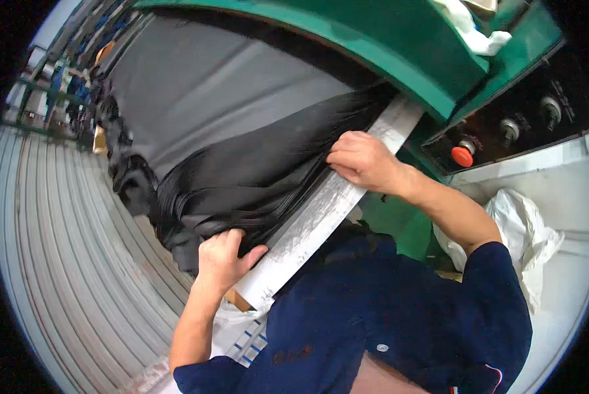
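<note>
A bunched black fabric (pixel 255 177) lies in folds across a grey machine bed (pixel 202 92), against a worn metal bar (pixel 320 213) that runs diagonally. My left hand (pixel 225 257) grips the lower edge of the black fabric beside the bar. My right hand (pixel 363 161) presses on the fabric's upper edge where it meets the bar, fingers curled over the cloth. Both forearms come out of dark blue sleeves.
A green machine housing (pixel 373 46) arches over the bed. A dark control panel (pixel 504 125) with a red push button (pixel 462 156) and knobs sits to the right. White cloth (pixel 524 230) lies at right. A ribbed grey floor (pixel 58 249) fills the left.
</note>
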The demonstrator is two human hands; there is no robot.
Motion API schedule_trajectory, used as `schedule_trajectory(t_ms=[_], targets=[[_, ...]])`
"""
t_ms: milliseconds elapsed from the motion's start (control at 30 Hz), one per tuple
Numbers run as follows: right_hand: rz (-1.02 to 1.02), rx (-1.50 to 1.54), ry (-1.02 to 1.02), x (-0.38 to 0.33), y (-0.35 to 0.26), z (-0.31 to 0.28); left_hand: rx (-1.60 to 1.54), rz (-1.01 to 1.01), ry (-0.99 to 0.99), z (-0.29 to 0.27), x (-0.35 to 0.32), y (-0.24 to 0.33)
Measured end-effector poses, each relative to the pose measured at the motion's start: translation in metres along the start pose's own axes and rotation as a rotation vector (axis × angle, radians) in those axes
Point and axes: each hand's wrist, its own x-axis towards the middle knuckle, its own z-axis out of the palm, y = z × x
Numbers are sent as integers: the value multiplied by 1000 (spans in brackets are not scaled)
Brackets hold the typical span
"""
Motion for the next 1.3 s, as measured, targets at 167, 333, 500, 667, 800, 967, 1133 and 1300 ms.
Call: schedule_trajectory(t_ms=[167, 333, 500, 667, 800, 967, 1133, 1300], targets=[[-7, 63, -44, 6, -10, -4, 48, -47, -9, -9, -15, 3], [-37, -20, -13, 13, -29, 1, 103, -66, 131, -21, -19, 1], [-123, 56, -39, 22, -49, 13, -36, -185, 64, -37, -36, 1], [-155, 137, -21, 28, -65, 29, -79, -180, 83, -28, -36, -2], [-194, 197, -42, 40, -88, 38, -16, -168, 117, -28, -36, -8], [-179, 165, 21, 51, -104, 55, 11, -130, 155, -38, -27, -11], [-187, 84, 96, 61, -115, 61, 77, -88, 202, -57, -12, -13], [-84, -5, -38, 73, -105, 74, 279, -106, 191, -57, 6, -30]])
